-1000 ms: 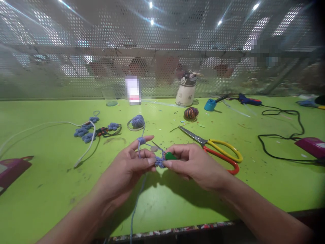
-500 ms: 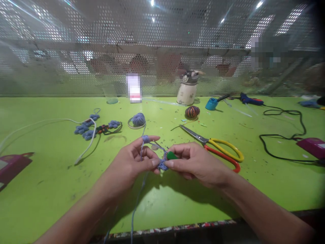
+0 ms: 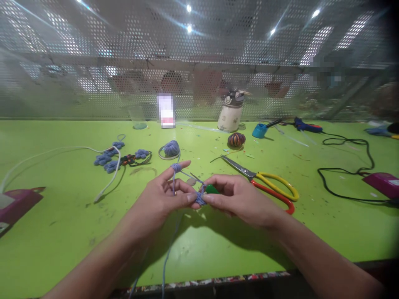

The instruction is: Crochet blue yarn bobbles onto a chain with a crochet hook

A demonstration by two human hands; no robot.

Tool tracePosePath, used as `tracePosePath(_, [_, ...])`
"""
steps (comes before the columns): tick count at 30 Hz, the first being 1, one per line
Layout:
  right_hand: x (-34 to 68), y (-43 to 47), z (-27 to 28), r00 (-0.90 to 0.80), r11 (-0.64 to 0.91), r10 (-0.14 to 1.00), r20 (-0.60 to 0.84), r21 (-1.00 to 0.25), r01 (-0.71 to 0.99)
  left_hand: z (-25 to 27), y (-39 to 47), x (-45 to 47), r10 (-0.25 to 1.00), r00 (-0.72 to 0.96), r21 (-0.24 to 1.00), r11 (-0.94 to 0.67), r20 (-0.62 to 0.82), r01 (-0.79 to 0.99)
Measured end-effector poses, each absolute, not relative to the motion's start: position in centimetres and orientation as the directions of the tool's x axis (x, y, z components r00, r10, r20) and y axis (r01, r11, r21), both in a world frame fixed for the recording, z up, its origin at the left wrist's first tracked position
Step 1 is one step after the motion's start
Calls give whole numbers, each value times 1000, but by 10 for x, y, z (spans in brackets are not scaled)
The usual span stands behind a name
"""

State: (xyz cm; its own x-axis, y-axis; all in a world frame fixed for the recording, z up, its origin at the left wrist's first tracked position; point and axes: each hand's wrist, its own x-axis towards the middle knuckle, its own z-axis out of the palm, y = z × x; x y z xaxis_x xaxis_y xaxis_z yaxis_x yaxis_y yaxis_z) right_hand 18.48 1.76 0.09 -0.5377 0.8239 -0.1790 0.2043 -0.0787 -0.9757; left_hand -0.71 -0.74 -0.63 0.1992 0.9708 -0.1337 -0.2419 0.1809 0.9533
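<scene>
My left hand (image 3: 166, 193) pinches a small blue-violet crochet piece (image 3: 200, 199) between thumb and fingers. Blue-violet yarn (image 3: 176, 167) is wound round its raised index finger and runs across to the piece. My right hand (image 3: 232, 195) is closed on a crochet hook with a green handle (image 3: 212, 189); its thumb also touches the piece. The hook's tip is too small to make out. Beyond my left hand lies a ball of the same yarn (image 3: 171, 148), with a strand leading to my finger. A loose strand hangs past the table's front edge.
Scissors (image 3: 249, 173) with yellow and red handles lie right of my hands. Several crocheted blue flowers (image 3: 110, 166) and a white cable (image 3: 116, 164) are at left. Behind stand a multicoloured yarn ball (image 3: 236, 140), a bottle (image 3: 230, 116), a phone (image 3: 167, 112) and a glue gun (image 3: 307, 125).
My left index finger has risen slightly and the yarn from it stretches straighter to the piece. Both hands keep their hold. The whole view has shifted a little.
</scene>
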Motion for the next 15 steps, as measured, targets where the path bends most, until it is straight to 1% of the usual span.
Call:
tracePosePath(8, [191, 21, -2, -540, 125, 842, 1, -973, 193, -6, -6, -9, 972, 195, 947, 182, -132, -265])
tracePosePath(12, [195, 19, 0, -537, 225, 841, 63, -944, 241, -6, -7, -9, 974, 187, 940, 182, -131, -288])
tracePosePath(15, [197, 18, 2, -541, 329, 831, 127, -898, 293, -6, -8, -10, 978, 171, 941, 169, -123, -292])
